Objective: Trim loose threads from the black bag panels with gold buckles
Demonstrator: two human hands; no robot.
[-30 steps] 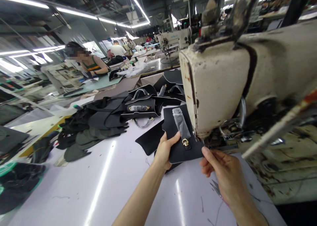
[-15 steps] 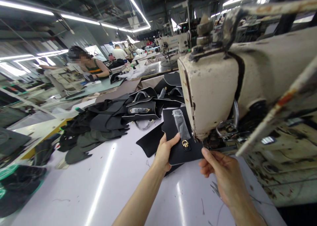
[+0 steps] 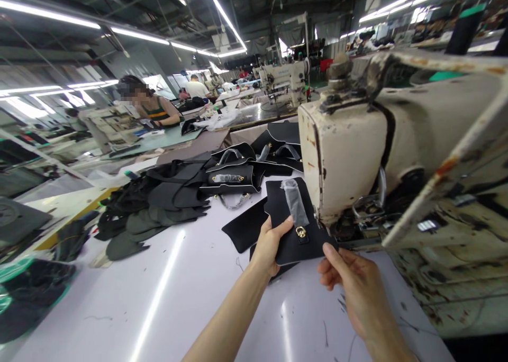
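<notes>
My left hand (image 3: 269, 243) grips the left edge of a black leather panel (image 3: 286, 214), thumb on top. The panel carries a gold clasp (image 3: 301, 232) and a strap wrapped in clear film (image 3: 294, 202). My right hand (image 3: 349, 280) pinches the panel's near right corner with thumb and fingers. The panel lies under the head of a worn cream sewing machine (image 3: 349, 145), whose needle area is hidden behind the head. More black pieces (image 3: 245, 225) lie beneath the panel on the white table (image 3: 166, 298).
A heap of black and grey bag parts (image 3: 174, 192) and finished flaps (image 3: 234, 171) lies at the table's far left. A seated person (image 3: 153, 108) works at another table beyond. Another sewing machine (image 3: 283, 76) stands behind. Thread scraps (image 3: 341, 304) lie near my right hand.
The view has tilted and shifted slightly, so everything sits a little lower and to the right. Both hands keep the same hold on the panel; the panel has barely moved.
</notes>
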